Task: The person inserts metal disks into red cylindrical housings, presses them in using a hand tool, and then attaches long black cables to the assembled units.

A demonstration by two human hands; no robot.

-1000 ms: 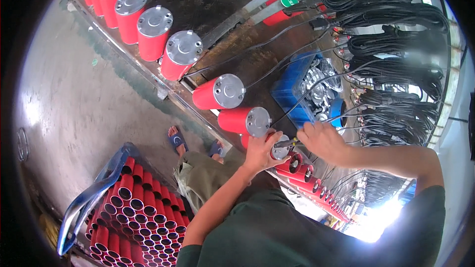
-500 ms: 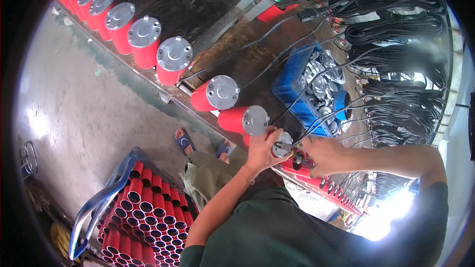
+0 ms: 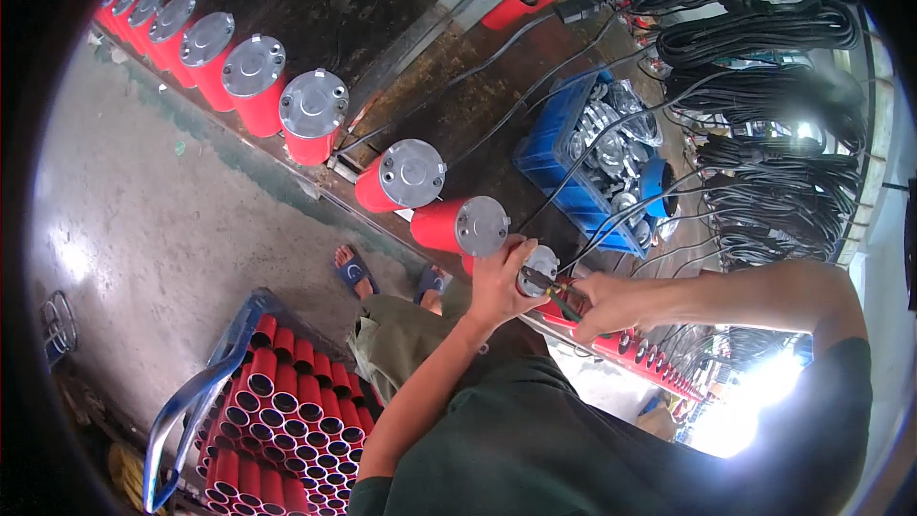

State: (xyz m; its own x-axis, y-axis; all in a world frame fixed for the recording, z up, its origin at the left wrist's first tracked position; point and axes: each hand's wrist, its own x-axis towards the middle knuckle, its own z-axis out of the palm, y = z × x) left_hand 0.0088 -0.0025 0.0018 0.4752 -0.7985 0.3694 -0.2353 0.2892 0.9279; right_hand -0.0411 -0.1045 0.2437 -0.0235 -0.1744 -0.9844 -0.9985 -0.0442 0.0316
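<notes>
Along the workbench (image 3: 478,115) we keep our left hand (image 3: 497,282) wrapped round the red cylinder's metal cap (image 3: 542,268); our right hand (image 3: 611,306), gripping a screwdriver (image 3: 549,289), has edged closer.

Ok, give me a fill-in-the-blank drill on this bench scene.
1. The left hand steadies a grey end cap on a ____ cylinder.
2. The right hand holds a thin ____ against that cap.
3. The metal parts beyond the hands lie in a ____ crate.
4. The open red tubes are stacked in a ____ on the floor.

Missing: red; tool; blue; cart
</notes>
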